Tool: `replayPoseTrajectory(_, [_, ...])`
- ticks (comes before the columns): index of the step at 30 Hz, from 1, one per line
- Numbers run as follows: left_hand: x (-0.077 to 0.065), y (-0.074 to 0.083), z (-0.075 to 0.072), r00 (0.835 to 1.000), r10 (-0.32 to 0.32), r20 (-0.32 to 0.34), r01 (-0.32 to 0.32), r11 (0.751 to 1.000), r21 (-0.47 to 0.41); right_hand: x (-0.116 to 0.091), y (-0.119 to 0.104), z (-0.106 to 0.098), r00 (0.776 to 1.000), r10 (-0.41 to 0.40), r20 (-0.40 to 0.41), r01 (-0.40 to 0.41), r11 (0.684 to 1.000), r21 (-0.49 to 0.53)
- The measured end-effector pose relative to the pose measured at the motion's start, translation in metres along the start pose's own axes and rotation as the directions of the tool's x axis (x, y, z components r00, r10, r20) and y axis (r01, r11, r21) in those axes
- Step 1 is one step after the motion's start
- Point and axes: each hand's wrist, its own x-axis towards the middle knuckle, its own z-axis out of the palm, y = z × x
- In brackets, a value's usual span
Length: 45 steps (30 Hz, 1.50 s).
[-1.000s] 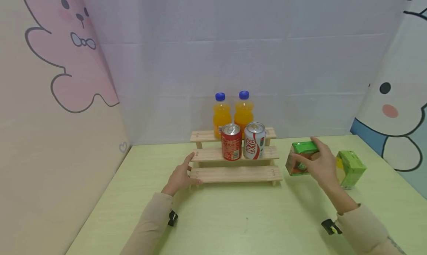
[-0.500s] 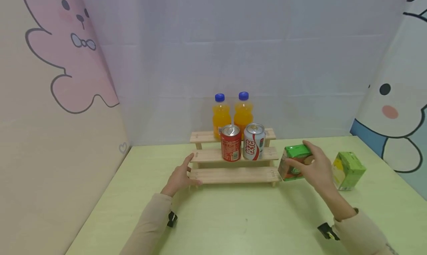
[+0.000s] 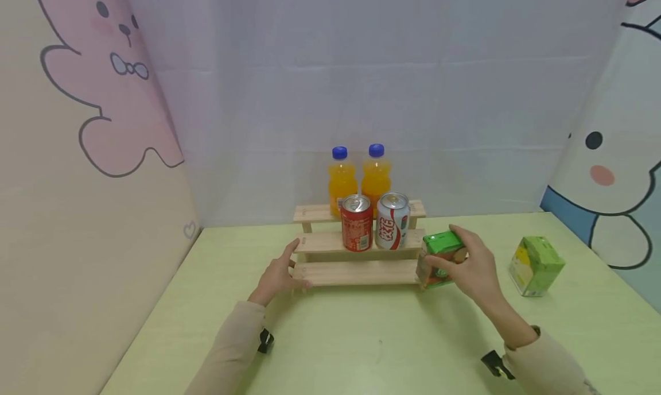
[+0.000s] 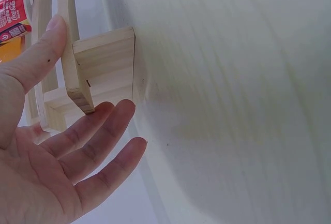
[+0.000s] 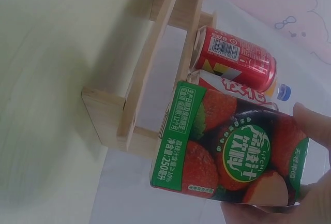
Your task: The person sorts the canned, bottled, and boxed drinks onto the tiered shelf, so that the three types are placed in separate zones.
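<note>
A three-tier wooden rack (image 3: 335,273) stands on the table. My left hand (image 3: 275,277) is at its left end, thumb (image 4: 44,53) against the lowest plank and the other fingers loosely extended beside the end. In my right hand (image 3: 475,266) I grip a green-topped litchi juice box (image 5: 232,149), held upright in the head view at the right end of the lowest tier. Whether it touches the plank I cannot tell. A red cola can (image 3: 357,225) and a white can (image 3: 392,223) stand on the middle tier. Two orange drink bottles (image 3: 342,182) occupy the top tier.
A light green juice box (image 3: 537,267) with a yellow side stands on the table (image 3: 351,343), right of my right hand. Behind the rack hangs a pale curtain (image 3: 248,171). Walls with cartoon figures flank the table.
My right hand has carried the litchi juice box leftward and slightly down, from beside the light green box to the rack's right end. The left hand has stayed at the rack.
</note>
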Motion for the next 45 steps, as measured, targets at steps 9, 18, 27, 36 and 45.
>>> replayPoseTrajectory(9, [-0.002,-0.004,0.001,1.000,0.006,-0.003,-0.006,1.000,0.005,-0.007,-0.006,0.016,1.000,-0.016,0.005,0.016,1.000,0.013])
replayPoseTrajectory(18, [-0.001,-0.005,0.002,1.000,0.000,-0.004,0.000,1.000,0.017,-0.007,-0.017,0.026,1.000,-0.011,0.024,0.009,0.998,0.062])
replayPoseTrajectory(27, [0.000,-0.007,0.002,1.000,0.010,0.000,-0.010,1.000,0.029,-0.009,-0.026,0.038,0.999,0.016,0.049,-0.021,0.993,0.114])
replayPoseTrajectory(36, [0.002,-0.006,0.003,1.000,0.017,-0.002,-0.017,1.000,0.017,-0.009,-0.034,0.051,0.999,-0.002,0.052,-0.006,0.989,0.149])
replayPoseTrajectory(45, [0.005,-0.008,0.005,1.000,0.006,0.001,-0.006,1.000,0.013,-0.007,-0.041,0.059,0.998,0.005,0.065,-0.015,0.986,0.168])
